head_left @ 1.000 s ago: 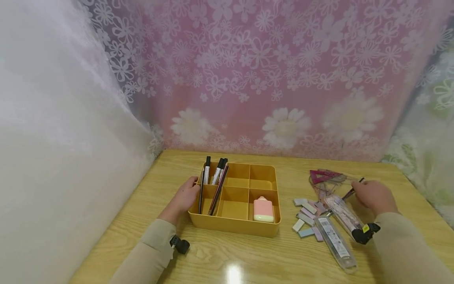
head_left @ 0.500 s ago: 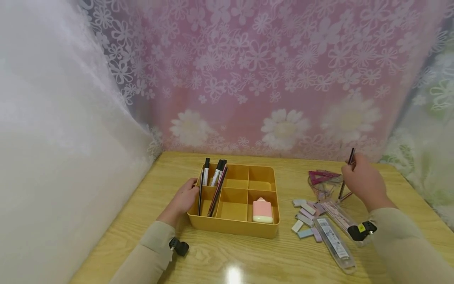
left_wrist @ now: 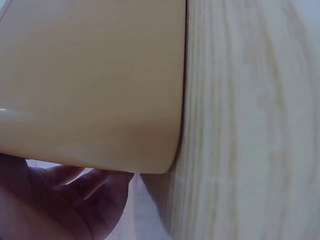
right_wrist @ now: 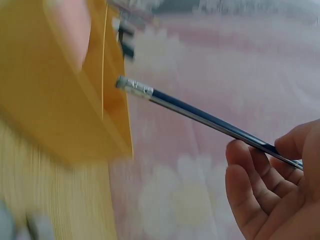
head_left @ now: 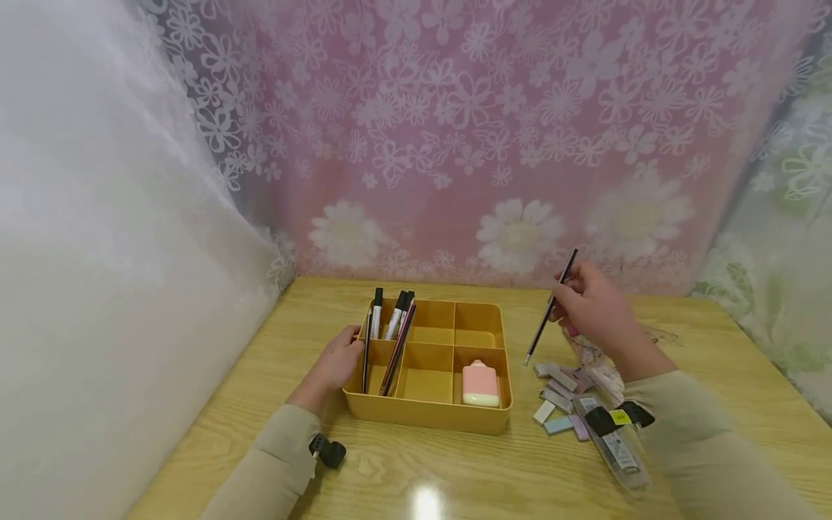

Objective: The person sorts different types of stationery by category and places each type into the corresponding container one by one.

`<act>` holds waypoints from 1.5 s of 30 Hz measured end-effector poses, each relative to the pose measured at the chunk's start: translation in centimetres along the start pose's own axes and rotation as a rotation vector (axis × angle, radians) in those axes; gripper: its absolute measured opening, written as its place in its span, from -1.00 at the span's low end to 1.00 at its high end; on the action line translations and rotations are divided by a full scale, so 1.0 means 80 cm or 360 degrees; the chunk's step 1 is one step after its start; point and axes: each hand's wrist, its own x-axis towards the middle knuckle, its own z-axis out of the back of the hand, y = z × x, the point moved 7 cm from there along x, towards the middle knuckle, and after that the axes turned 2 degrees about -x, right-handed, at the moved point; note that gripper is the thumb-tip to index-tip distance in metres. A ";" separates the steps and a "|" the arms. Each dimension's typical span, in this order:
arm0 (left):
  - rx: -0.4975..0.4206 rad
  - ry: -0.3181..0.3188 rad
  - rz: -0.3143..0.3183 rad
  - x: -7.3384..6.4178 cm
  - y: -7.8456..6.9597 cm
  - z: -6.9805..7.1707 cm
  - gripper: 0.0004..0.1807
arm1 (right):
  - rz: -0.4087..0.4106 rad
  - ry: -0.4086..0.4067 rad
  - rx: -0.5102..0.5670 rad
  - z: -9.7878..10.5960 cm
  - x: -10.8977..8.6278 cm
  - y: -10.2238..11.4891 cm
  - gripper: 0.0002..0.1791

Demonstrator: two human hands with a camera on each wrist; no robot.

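Observation:
My right hand (head_left: 598, 307) pinches a dark pencil (head_left: 549, 310) between thumb and fingers, above the table and right of the yellow compartment organizer (head_left: 429, 415). The pencil slants, its metal-ringed eraser end lowest; the right wrist view shows this end (right_wrist: 135, 86) in front of the organizer. My left hand (head_left: 338, 361) holds the organizer's left wall, with fingers along the outside in the left wrist view. Black-capped markers (head_left: 394, 323) stand in the back left compartment, and pencils (head_left: 398, 350) lean in the front left one. A pink bottle (head_left: 481, 383) occupies the front right compartment.
Several small erasers (head_left: 555, 399) lie in a pile right of the organizer. Beside them is a clear plastic case (head_left: 620, 455), partly behind my right wrist. Set squares and another packet lie partly hidden under my right forearm. A floral curtain (head_left: 494, 144) hangs behind the table.
My right hand has lifted a pencil from the things on the right and carried it left toward the organizer. The left hand stays on the organizer's left wall.

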 end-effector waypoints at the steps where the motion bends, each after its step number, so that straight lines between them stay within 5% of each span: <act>1: 0.0000 -0.0002 -0.0005 0.000 -0.001 0.000 -0.44 | 0.0003 0.0034 0.0053 -0.010 0.001 0.009 -0.53; 15: -0.0015 -0.0001 0.0001 -0.002 -0.001 0.001 -0.44 | 0.0124 0.0229 0.0311 -0.138 0.028 0.096 -0.73; 26: -0.0072 0.0003 -0.0009 -0.001 -0.001 0.001 -0.45 | 0.0092 0.0364 0.0428 -0.215 0.041 0.121 -0.77; 37: -0.0063 -0.0026 -0.0004 -0.002 -0.001 0.003 -0.45 | 0.0139 0.0506 0.0180 -0.262 0.043 0.129 -0.80; 45: -0.0061 -0.0007 0.0009 -0.001 0.001 0.000 -0.45 | 0.0034 0.0447 0.0151 -0.261 0.047 0.109 -0.54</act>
